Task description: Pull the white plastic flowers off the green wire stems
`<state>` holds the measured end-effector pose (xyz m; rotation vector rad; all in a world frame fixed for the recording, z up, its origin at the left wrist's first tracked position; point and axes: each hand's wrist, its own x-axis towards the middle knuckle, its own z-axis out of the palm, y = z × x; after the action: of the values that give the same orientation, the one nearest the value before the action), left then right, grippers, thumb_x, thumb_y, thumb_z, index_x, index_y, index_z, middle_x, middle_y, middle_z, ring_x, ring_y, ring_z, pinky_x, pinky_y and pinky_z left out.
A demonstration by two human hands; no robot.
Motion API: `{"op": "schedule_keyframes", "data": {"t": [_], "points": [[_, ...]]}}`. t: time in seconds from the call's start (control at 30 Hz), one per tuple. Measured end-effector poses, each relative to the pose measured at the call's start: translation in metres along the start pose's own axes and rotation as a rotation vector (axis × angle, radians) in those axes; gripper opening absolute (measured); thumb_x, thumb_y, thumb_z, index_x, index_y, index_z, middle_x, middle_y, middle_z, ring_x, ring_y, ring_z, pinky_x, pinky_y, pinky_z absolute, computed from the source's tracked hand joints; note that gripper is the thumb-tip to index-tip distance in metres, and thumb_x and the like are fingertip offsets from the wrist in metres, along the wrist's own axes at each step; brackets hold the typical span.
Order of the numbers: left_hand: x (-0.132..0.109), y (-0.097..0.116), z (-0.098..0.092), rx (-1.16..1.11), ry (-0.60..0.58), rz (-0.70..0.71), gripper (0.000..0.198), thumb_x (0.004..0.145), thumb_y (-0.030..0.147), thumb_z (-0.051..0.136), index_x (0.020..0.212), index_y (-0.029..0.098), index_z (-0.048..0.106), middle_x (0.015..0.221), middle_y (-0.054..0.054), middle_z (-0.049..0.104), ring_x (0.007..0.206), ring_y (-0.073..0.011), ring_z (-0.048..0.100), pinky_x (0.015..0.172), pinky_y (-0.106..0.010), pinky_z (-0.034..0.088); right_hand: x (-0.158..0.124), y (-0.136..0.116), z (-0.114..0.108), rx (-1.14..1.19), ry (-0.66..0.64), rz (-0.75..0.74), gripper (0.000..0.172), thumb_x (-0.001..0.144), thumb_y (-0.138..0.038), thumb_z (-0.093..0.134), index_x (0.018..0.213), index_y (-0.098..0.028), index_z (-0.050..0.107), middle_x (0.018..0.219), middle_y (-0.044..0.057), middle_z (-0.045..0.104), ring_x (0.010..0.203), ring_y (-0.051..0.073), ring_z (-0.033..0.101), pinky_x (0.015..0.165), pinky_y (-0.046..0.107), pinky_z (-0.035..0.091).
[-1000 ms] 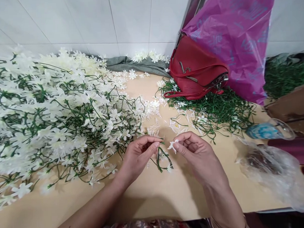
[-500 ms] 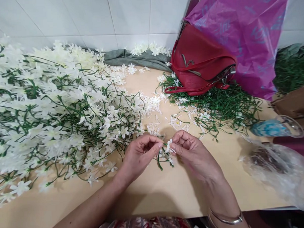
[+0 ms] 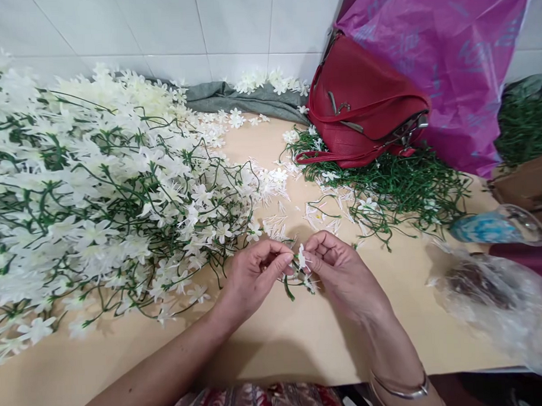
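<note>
My left hand (image 3: 254,279) pinches a short green plastic stem (image 3: 290,283) at the middle of the beige table (image 3: 276,345). My right hand (image 3: 340,271) pinches a small white artificial flower (image 3: 302,258) right against the tip of that stem. Both hands have their fingers closed and nearly touch each other. The stem's lower branches, with small flowers on them, hang between the hands.
A big heap of white-flowered green stems (image 3: 97,191) fills the left. A pile of bare green stems (image 3: 399,189) lies under a red handbag (image 3: 360,105) and a purple bag (image 3: 453,60). A clear plastic bag (image 3: 487,296) and a glass dish (image 3: 498,226) sit at the right. Loose petals (image 3: 316,216) lie ahead.
My right hand has brought the white flower leftward up to the stem tip held by my left hand; the gap between the hands has closed.
</note>
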<state>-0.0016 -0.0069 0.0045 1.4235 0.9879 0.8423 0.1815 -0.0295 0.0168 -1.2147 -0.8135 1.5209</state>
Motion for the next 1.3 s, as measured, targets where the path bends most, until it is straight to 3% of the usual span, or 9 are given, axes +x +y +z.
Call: {"op": "schedule_keyframes", "data": {"t": [0.2, 0.43, 0.63, 0.8, 0.97, 1.3], "points": [[-0.002, -0.005, 0.003, 0.033, 0.032, 0.022, 0.023, 0.102, 0.038, 0.060, 0.094, 0.018, 0.068, 0.081, -0.004, 0.074, 0.073, -0.0150, 0.071, 0.071, -0.025, 0.055, 0.001, 0.002, 0.005, -0.040, 0.024, -0.031, 0.031, 0.077, -0.041, 0.088, 0.081, -0.021, 0.064, 0.066, -0.004, 0.061, 0.060, 0.012, 0.052, 0.058, 0.024, 0.042], [-0.001, -0.004, 0.008, -0.080, 0.089, -0.007, 0.022, 0.099, 0.037, 0.064, 0.092, 0.017, 0.068, 0.080, -0.003, 0.075, 0.074, -0.0151, 0.073, 0.072, -0.024, 0.058, 0.001, 0.006, 0.016, -0.017, 0.098, -0.081, 0.034, 0.076, -0.043, 0.088, 0.080, -0.022, 0.062, 0.070, -0.004, 0.062, 0.063, 0.012, 0.053, 0.061, 0.024, 0.044], [0.001, -0.002, 0.009, -0.134, 0.110, -0.008, 0.018, 0.097, 0.034, 0.066, 0.090, 0.017, 0.068, 0.079, -0.001, 0.073, 0.073, -0.0138, 0.074, 0.072, -0.023, 0.060, 0.005, 0.002, 0.015, -0.056, 0.044, -0.080, 0.033, 0.076, -0.042, 0.088, 0.080, -0.021, 0.063, 0.070, -0.004, 0.062, 0.061, 0.011, 0.053, 0.060, 0.024, 0.045], [0.000, -0.004, 0.010, -0.097, 0.078, 0.006, 0.021, 0.100, 0.037, 0.063, 0.095, 0.017, 0.067, 0.084, -0.004, 0.075, 0.078, -0.0158, 0.074, 0.077, -0.027, 0.061, 0.003, 0.001, 0.012, -0.033, 0.062, -0.074, 0.037, 0.075, -0.045, 0.089, 0.096, -0.023, 0.067, 0.082, -0.002, 0.068, 0.068, 0.013, 0.060, 0.066, 0.026, 0.050], [0.000, -0.001, 0.010, -0.065, 0.076, 0.042, 0.020, 0.102, 0.036, 0.060, 0.096, 0.017, 0.065, 0.085, -0.004, 0.075, 0.078, -0.0145, 0.072, 0.076, -0.025, 0.059, -0.002, -0.001, 0.005, 0.015, -0.009, 0.013, 0.040, 0.080, -0.049, 0.085, 0.108, -0.023, 0.071, 0.082, 0.001, 0.072, 0.076, 0.017, 0.066, 0.076, 0.032, 0.052], [-0.001, 0.000, 0.009, -0.063, 0.058, 0.024, 0.021, 0.102, 0.035, 0.060, 0.096, 0.016, 0.066, 0.085, -0.004, 0.072, 0.077, -0.0138, 0.069, 0.075, -0.024, 0.056, 0.001, 0.005, 0.004, 0.023, -0.037, 0.031, 0.030, 0.079, -0.044, 0.087, 0.089, -0.022, 0.069, 0.071, -0.001, 0.074, 0.067, 0.016, 0.066, 0.072, 0.031, 0.049]]}}
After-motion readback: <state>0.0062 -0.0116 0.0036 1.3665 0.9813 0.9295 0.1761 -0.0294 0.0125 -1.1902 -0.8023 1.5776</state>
